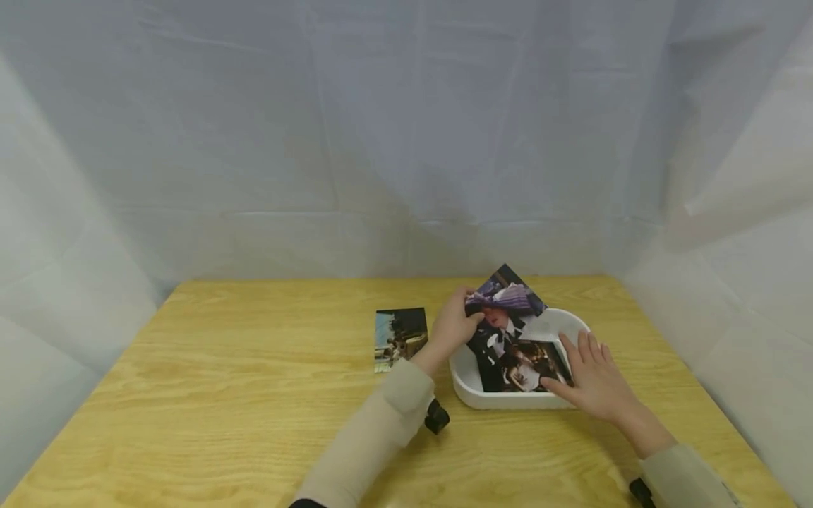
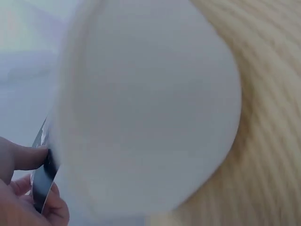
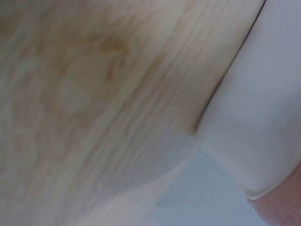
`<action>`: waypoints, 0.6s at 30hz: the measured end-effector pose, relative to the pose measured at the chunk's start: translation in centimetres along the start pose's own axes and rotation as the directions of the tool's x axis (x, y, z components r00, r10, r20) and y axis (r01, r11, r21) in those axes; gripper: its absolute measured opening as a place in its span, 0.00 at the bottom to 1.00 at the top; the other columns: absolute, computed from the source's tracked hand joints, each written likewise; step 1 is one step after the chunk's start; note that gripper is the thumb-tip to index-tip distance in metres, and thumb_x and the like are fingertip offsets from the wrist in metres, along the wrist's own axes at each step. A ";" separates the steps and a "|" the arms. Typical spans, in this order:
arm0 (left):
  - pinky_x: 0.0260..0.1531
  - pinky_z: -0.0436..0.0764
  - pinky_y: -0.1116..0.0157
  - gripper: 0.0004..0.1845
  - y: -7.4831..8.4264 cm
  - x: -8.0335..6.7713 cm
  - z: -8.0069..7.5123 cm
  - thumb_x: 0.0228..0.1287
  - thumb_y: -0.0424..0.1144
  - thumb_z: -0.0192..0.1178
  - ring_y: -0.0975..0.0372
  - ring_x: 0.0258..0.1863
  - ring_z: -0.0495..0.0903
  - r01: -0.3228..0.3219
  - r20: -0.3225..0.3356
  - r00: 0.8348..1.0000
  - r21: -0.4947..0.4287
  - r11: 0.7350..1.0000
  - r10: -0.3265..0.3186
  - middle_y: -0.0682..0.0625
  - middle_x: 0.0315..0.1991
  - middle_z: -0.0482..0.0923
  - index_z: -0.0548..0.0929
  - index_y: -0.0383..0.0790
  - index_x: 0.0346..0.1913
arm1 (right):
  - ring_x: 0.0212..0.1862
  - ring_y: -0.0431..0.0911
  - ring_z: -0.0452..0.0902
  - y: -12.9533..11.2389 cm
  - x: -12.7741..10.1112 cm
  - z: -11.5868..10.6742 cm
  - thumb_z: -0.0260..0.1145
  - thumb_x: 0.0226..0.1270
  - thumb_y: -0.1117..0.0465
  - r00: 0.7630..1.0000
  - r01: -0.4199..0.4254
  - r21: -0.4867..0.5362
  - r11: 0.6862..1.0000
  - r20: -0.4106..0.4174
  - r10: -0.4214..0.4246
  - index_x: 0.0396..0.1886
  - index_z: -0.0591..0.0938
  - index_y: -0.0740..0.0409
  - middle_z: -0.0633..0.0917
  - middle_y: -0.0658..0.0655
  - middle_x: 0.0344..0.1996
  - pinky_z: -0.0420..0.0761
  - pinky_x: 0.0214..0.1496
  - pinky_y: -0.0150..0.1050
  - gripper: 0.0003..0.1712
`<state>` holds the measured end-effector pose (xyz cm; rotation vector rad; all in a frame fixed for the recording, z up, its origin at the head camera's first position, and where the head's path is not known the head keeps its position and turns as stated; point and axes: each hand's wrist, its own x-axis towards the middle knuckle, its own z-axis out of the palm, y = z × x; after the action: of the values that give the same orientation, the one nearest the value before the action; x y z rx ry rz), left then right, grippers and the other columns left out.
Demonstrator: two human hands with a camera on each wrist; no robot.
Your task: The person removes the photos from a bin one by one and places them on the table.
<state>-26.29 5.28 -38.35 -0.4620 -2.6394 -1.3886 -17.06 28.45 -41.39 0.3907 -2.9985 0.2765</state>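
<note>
2 hands work at a white tray (image 1: 473, 395) standing on a wooden table (image 1: 254, 395). The tray serves as the landmark here.

The left hand (image 1: 452, 326) is at the tray's left rim, with its fingers curled round the edge of a large photo (image 1: 504, 310). It pinches that photo, which stands tilted over the tray's back half, its top corner rising above the far rim. In the left wrist view the fingers (image 2: 26, 157) and thumb pinch the thin edge of the photo (image 2: 43, 181) beside the tray's white wall (image 2: 146, 108), which is blurred and fills most of that frame.

The right hand (image 1: 597, 377) lies at the tray's right side, with its fingers straight and spread. Their tips rest flat on a dark photo (image 1: 530, 363) lying inside the tray, near its front wall, just below the tilted one. It grips nothing. The right wrist view shows only the tray's outer wall (image 3: 263, 117), the table grain (image 3: 94, 108) and a sliver of skin at the lower right corner, so the fingers cannot be read there.

1 small photo (image 1: 400, 337) lies flat on the table to the left of the tray, near the left hand but apart from it.

Both forearms wear beige sleeves (image 1: 381, 423). Pale sheeting (image 1: 406, 127) hangs behind the table and at its sides.
</note>
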 end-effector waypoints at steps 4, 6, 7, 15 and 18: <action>0.45 0.70 0.58 0.19 -1.1 0.1 -2.4 0.55 0.30 0.59 0.51 0.45 0.73 0.074 -0.043 0.996 -0.148 0.986 -0.081 0.39 0.45 0.74 0.72 0.34 0.51 | 0.61 0.72 0.39 0.0 0.1 -0.1 0.53 0.57 0.37 1.000 0.011 0.010 1.000 0.000 -0.011 0.64 0.51 0.72 0.46 0.82 0.59 0.41 0.59 0.61 0.51; 0.44 0.71 0.57 0.20 -1.7 0.1 -3.7 0.56 0.30 0.57 0.51 0.46 0.72 0.147 -0.036 0.987 -0.208 0.967 -0.157 0.39 0.46 0.73 0.71 0.35 0.53 | 0.61 0.71 0.38 0.1 0.1 0.0 0.53 0.57 0.37 1.000 0.013 0.013 1.000 -0.001 -0.013 0.64 0.50 0.72 0.45 0.82 0.59 0.41 0.59 0.62 0.51; 0.44 0.71 0.56 0.20 -2.2 0.2 -4.2 0.57 0.30 0.57 0.51 0.45 0.72 0.184 -0.032 0.980 -0.235 0.954 -0.197 0.39 0.47 0.72 0.70 0.35 0.54 | 0.61 0.71 0.38 0.2 0.1 0.0 0.53 0.58 0.37 1.000 0.015 0.015 1.000 -0.002 -0.015 0.65 0.50 0.72 0.45 0.82 0.59 0.40 0.59 0.62 0.51; 0.31 0.75 0.63 0.24 -18.1 3.8 -6.2 0.51 0.31 0.61 0.57 0.34 0.74 0.130 -0.074 0.981 -0.426 0.895 -0.178 0.43 0.37 0.73 0.70 0.35 0.53 | 0.61 0.71 0.38 0.4 -0.4 0.1 0.53 0.57 0.37 1.000 0.006 0.009 1.000 -0.014 -0.006 0.64 0.51 0.71 0.46 0.82 0.59 0.40 0.59 0.62 0.50; 0.34 0.76 0.61 0.25 -19.9 2.8 -8.7 0.50 0.26 0.58 0.53 0.35 0.75 0.183 -0.071 0.968 -0.469 0.864 -0.243 0.39 0.39 0.73 0.67 0.30 0.55 | 0.61 0.71 0.39 0.4 -0.6 0.1 0.53 0.58 0.37 1.000 0.006 0.004 1.000 -0.016 -0.006 0.65 0.51 0.71 0.46 0.82 0.59 0.41 0.58 0.62 0.50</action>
<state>-35.64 -11.83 -48.22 -0.1116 -2.3006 -2.0519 -16.62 28.91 -41.60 0.3954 -2.9813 0.2844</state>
